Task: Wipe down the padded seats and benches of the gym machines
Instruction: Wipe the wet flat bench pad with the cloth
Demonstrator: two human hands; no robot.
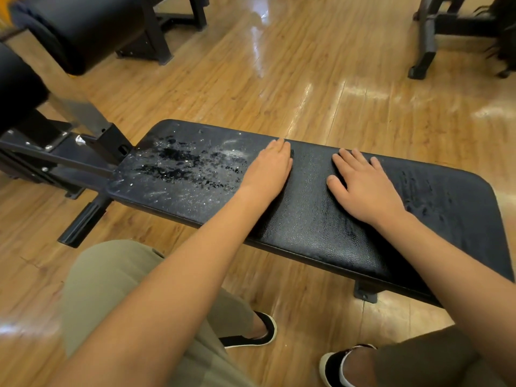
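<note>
Black padded bench (307,213) noted lying across the middle of the view, running from centre-left to lower right, over a wooden floor (307,79). Both hands are laid flat on its top. Left hand (268,166): grip released, fingers straight and held together, resting just right of a wet patch. Right hand (363,185): grip released, fingers spread, palm down near the middle of the pad. Nothing is grasped by either hand; no cloth can be seen, though whether something thin is hidden under a palm cannot be told. Droplets (190,166) are scattered over the left end of the bench, with fainter streaks at the right end; the strip between the hands looks smoother. Judged step in hand: spreading or wiping the liquid along the pad. To be done well, the wet patch should be worked from the left end in long overlapping passes along the length, even pressure being kept through a flat palm, the edges and rounded corners being included, and liquid being kept off the metal bracket at the left end. A cloth would be wanted, since bare palms are likely only to smear. Count: one bench under the hands; two hands; two further pads (72,29) at upper left; one dark machine frame (430,43) at upper right; two shoes (251,333) below.
</note>
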